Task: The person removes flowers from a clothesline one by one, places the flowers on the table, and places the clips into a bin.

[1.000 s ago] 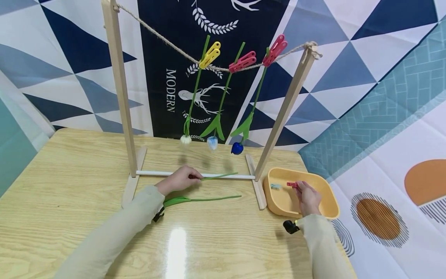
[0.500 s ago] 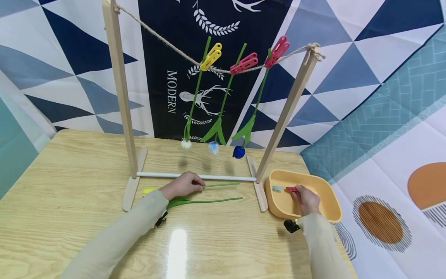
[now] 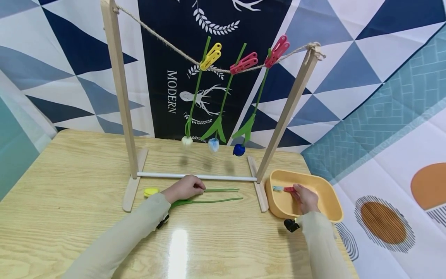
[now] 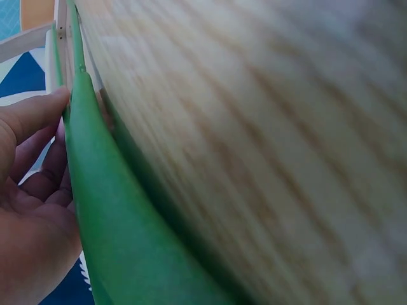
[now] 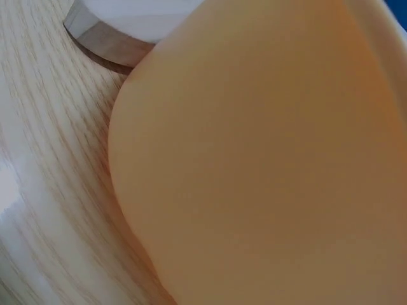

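Pinching a thin green stem (image 3: 223, 190), the left hand (image 3: 186, 188) is the nearer; the stem runs rightward from its fingertips.
Thumb and fingers grasp the stem low at the table (image 3: 205, 244), its long axis crosswise, roughly parallel to the white bar (image 3: 226, 178) just beyond. It is nearly straight, its free end bare; a yellow bloom (image 3: 151, 192) shows left of the wrist, any join hidden. Just nearer the viewer lies a second stem (image 3: 216, 200). Farther right, the right hand (image 3: 306, 198) grips a red clothespin (image 3: 288, 189) in the yellow basin (image 3: 325, 195), beside a pale blue clothespin (image 3: 277, 188).
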Motion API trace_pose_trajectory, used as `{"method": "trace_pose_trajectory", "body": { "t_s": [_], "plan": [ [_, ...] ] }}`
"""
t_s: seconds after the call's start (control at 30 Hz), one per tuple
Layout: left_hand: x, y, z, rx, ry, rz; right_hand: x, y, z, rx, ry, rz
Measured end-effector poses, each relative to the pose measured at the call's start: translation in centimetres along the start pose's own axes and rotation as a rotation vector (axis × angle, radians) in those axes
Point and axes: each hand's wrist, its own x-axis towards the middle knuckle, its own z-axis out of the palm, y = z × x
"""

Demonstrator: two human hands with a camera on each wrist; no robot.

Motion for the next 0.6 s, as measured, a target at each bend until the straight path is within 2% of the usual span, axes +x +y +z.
{"method": "trace_pose_trajectory", "body": {
  "t_s": [0.13,0.3,0.43,0.6],
  "plan": [
    [-0.03,0.21,0.09,0.020,0.000,0.009,0.07,0.01,0.04,-0.036,0.037,0.014],
    [-0.09,0.56,0.15,0.029,0.000,-0.016,0.12,0.18,0.01,-0.057,0.026,-0.025],
    [-0.16,0.78,0.23,0.039,0.002,-0.029,0.20,0.36,-0.12,-0.147,0.043,-0.046],
    [-0.31,0.83,0.19,0.046,0.005,-0.016,0.50,0.66,-0.38,-0.254,0.067,-0.054]
  ]
}}
